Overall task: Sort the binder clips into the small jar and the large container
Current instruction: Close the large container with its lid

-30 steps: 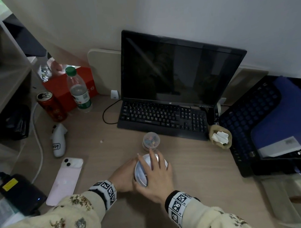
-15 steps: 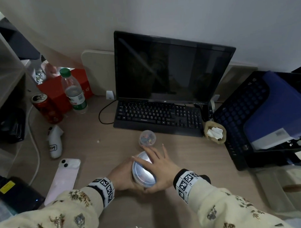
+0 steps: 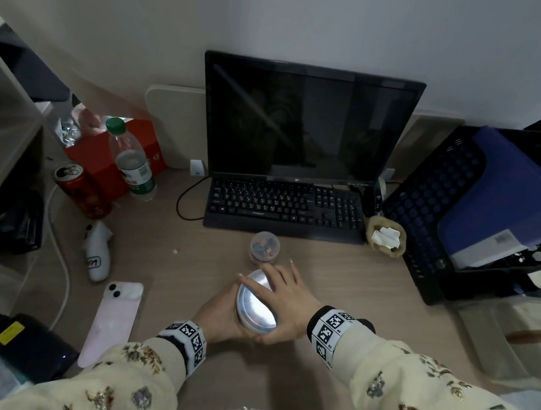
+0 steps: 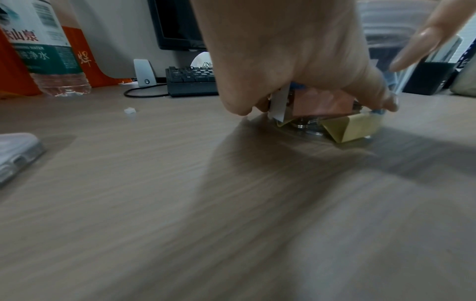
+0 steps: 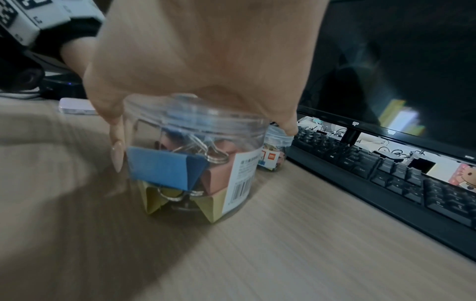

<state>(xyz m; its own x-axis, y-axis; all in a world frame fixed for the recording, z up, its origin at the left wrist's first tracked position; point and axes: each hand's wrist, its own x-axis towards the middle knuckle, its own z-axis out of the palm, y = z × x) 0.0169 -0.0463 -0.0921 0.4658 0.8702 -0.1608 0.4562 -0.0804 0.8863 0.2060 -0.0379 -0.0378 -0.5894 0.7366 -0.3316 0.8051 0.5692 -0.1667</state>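
The large clear container point(image 3: 256, 303) stands on the desk with its lid on. Through its wall the right wrist view shows a blue binder clip point(image 5: 165, 169) above pink and yellow ones. My left hand point(image 3: 221, 312) grips the container's left side low down. My right hand point(image 3: 281, 293) lies over the lid with its fingers curled round the rim. The small jar point(image 3: 264, 246), lidded and holding several small coloured clips, stands just behind, in front of the keyboard. In the left wrist view a yellow clip point(image 4: 352, 128) shows at the container's base.
A black keyboard point(image 3: 284, 204) and a dark monitor point(image 3: 309, 120) stand behind the jars. A pink phone point(image 3: 113, 317), a white controller point(image 3: 97, 252), a red can point(image 3: 81, 191) and a water bottle point(image 3: 131, 160) lie to the left. At the right are a black crate point(image 3: 441, 205) and a paper cup point(image 3: 385, 239).
My right hand has turned on the lid, its wrist swinging out to the right. The left hand keeps its hold and the container stays where it was.
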